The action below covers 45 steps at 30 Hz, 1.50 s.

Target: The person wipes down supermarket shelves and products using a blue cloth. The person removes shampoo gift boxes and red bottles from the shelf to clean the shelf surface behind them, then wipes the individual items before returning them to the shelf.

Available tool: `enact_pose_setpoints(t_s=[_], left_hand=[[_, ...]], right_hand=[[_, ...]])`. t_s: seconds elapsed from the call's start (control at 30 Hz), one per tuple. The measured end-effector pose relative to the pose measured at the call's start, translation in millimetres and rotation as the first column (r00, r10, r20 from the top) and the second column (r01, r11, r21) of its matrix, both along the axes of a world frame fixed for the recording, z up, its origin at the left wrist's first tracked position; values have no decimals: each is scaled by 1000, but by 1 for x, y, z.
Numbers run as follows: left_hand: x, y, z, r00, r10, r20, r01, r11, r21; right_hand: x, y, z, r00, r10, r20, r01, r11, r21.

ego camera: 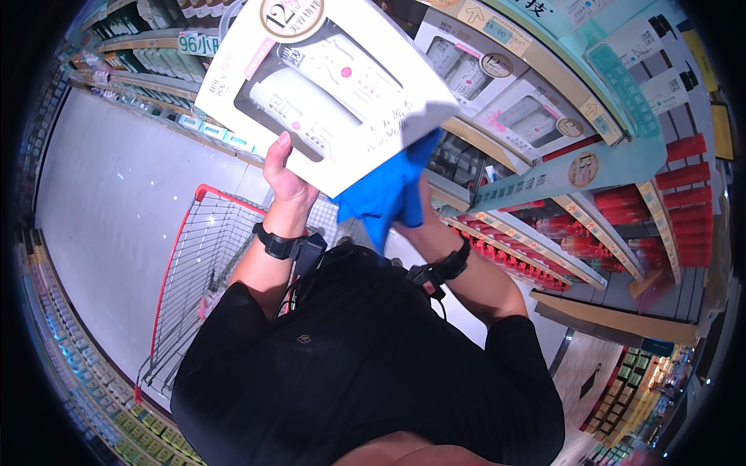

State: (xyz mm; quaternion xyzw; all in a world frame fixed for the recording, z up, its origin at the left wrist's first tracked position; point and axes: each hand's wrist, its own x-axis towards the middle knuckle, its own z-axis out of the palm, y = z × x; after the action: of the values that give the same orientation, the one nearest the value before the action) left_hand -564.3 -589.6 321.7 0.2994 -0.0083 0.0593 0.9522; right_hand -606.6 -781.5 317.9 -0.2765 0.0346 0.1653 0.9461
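A large white gift box (pixel 373 140) with two window cut-outs showing white bottles is held up in front of me, tilted. My left hand (pixel 289 175) grips its lower left edge, the thumb on the front face. Below the box's right part hangs a blue cloth (pixel 382 195). My right hand (pixel 415 218) is behind the cloth and mostly hidden by it; the cloth lies at its fingers, and whether it also supports the box cannot be seen. Black straps with small devices are on both wrists.
A wire shopping cart with a red rim (pixel 201 191) stands at my left. Shelves at the right hold similar white boxes (pixel 527 119) and rows of red-capped bottles (pixel 618 201). More shelves (pixel 151 87) with bottles run along the upper left, past the pale floor (pixel 99 192).
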Motion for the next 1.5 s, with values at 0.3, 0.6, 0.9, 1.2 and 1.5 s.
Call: enact_pose_setpoints(t_s=[0.3,0.6,0.9,1.2,1.5], left_hand=[[-15,39,-38,915,-388,-107,384,922,-54],[-18,45,-95,801,-518,-301,558,827,62],[7,-19,-148,438,-782,-444,890,448,89],[73,-128,-201,295,-874,-386,954,246,172],[152,-190,-231,267,-835,-481,964,223,148]], right_hand=[[37,-90,90,982,8,187,96,836,-541],[2,-97,16,906,13,423,389,372,-843],[-89,-148,-153,952,-235,-197,127,887,-445],[-65,-214,-186,807,-541,-235,328,743,-584],[15,-273,-235,815,-564,-131,360,672,-648]])
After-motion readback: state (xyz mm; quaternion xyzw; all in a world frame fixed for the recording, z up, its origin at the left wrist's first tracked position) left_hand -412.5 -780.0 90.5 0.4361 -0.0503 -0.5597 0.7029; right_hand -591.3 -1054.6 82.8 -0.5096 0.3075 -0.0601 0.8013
